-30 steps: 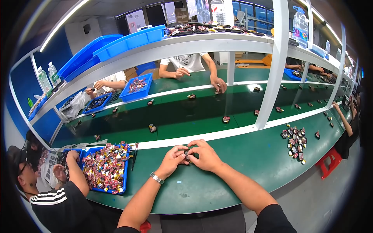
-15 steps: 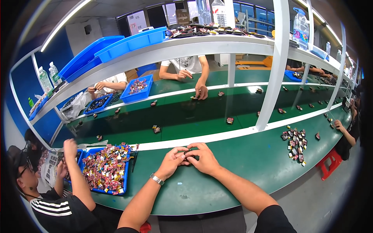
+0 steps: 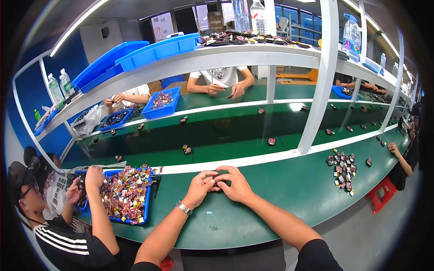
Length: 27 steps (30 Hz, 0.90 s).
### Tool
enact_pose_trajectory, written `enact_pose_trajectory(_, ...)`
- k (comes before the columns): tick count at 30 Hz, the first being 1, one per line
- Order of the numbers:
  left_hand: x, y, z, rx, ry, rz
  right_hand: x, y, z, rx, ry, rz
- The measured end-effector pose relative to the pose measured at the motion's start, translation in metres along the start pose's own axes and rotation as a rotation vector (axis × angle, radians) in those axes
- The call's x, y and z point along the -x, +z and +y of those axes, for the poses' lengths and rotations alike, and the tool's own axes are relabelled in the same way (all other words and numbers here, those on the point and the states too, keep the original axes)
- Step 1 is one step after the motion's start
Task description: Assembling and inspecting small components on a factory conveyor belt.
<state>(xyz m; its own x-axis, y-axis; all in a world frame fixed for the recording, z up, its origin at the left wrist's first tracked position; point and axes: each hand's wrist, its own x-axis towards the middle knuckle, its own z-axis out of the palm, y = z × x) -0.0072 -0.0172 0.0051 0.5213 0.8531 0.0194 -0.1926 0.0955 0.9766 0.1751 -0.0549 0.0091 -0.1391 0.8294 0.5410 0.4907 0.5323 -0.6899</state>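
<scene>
My left hand [image 3: 201, 186], with a metal watch on its wrist, meets my right hand [image 3: 235, 186] over the green worktop [image 3: 253, 223]. Between their fingertips they pinch a small dark part [image 3: 216, 184], mostly covered by the fingers. To the left stands a blue tray [image 3: 147, 205] heaped with small dark-red parts [image 3: 124, 196] that have white and yellow tabs. A black tweezer-like tool [image 3: 158, 182] lies along its right side. Farther right is a loose pile of small black and red parts [image 3: 342, 169], with one more part [image 3: 369, 161] beside it.
Beyond a white rail, a dark green belt [image 3: 226, 151] carries scattered parts. A white post [image 3: 319, 81] rises at its near edge, bearing a shelf [image 3: 235, 56] with blue trays and bottles. A co-worker's hand [image 3: 94, 176] is over the left tray. Another person [image 3: 221, 81] works across the belt.
My hands stay nearly in place, fingers shifting slightly on the part. The person across has drawn a hand back from the belt. The left co-worker's raised hand has come down toward the tray.
</scene>
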Motion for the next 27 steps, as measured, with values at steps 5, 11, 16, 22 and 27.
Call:
enact_pose_trajectory(5,-0.001,0.005,0.003,0.038,0.004,0.017,-0.002,-0.002,-0.01,0.067,-0.071,0.101)
enact_pose_trajectory(11,-0.003,0.002,0.0,0.066,-0.015,0.004,-0.004,-0.001,-0.012,0.187,-0.219,0.167)
enact_pose_trajectory(16,-0.002,0.003,0.002,0.068,-0.022,0.005,-0.002,0.003,-0.011,0.236,-0.205,0.196)
enact_pose_trajectory(22,-0.003,0.002,0.0,0.053,-0.015,0.003,-0.002,0.008,-0.011,0.232,-0.156,0.254)
enact_pose_trajectory(27,-0.002,0.005,0.001,-0.008,0.008,0.024,-0.001,0.013,-0.009,0.148,-0.061,0.264)
